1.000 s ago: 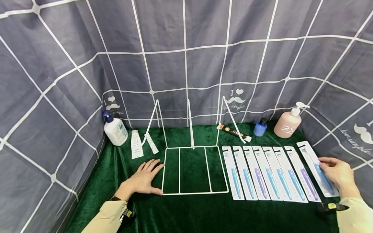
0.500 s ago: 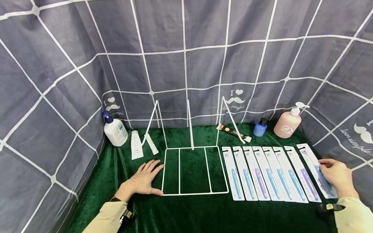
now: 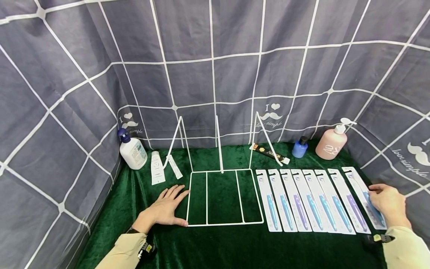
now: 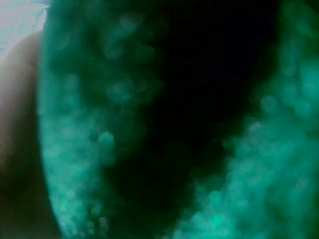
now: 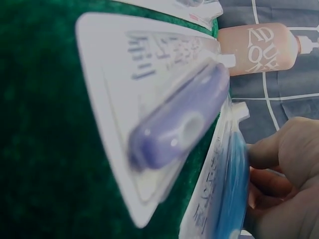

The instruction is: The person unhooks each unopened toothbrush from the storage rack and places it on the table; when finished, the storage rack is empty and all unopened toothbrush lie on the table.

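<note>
My left hand (image 3: 168,207) lies spread on the green cloth, thumb and fingertips right at the left side of a white wire rack (image 3: 225,224). My right hand (image 3: 388,203) grips the right edge of a blue toothbrush in a blister pack (image 3: 361,194), the last of a row on the right. In the right wrist view, thumb and curled fingers meet at the edge of that pack. Beside it lies a purple packaged toothbrush (image 3: 352,205), then several more packs (image 3: 309,201) side by side. The left wrist view is mostly blurred green cloth.
At the back left stand a white pump bottle (image 3: 133,151) and two white tubes, the larger tube (image 3: 156,168) in front. A black tube (image 3: 268,152), a small blue bottle (image 3: 300,147) and a pink pump bottle (image 3: 332,142) are at the back right. A grey curtain (image 3: 195,82) surrounds the cloth.
My right hand has moved slightly left, and the lower end of the rightmost toothbrush pack has swung left, closer to the row. The left hand and rack stay in place.
</note>
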A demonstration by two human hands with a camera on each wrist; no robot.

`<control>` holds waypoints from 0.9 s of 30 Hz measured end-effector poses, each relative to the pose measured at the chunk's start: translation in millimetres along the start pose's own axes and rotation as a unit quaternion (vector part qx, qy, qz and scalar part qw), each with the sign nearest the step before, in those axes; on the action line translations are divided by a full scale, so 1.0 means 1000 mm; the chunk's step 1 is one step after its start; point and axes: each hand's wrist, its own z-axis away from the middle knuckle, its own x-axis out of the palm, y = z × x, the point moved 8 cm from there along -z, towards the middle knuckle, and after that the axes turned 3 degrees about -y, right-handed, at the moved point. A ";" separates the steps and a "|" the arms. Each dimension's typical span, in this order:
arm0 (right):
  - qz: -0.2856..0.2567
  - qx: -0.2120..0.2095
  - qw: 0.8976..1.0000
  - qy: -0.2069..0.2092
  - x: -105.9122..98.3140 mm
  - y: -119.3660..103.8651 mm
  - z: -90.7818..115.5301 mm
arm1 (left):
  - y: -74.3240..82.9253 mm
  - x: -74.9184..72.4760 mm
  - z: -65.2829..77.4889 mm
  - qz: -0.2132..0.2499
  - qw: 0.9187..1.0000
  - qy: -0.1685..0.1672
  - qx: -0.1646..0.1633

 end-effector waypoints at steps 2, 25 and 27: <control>-0.001 0.023 1.000 -0.015 0.001 0.003 0.000 | -0.001 0.001 0.000 -0.002 1.000 -0.006 -0.003; -0.026 -0.025 0.998 0.047 -0.017 -0.039 0.001 | 0.001 -0.005 0.001 0.009 1.000 0.010 0.002; -0.036 -0.054 0.995 0.077 -0.026 -0.057 0.004 | 0.001 -0.005 0.000 0.011 1.000 0.017 0.002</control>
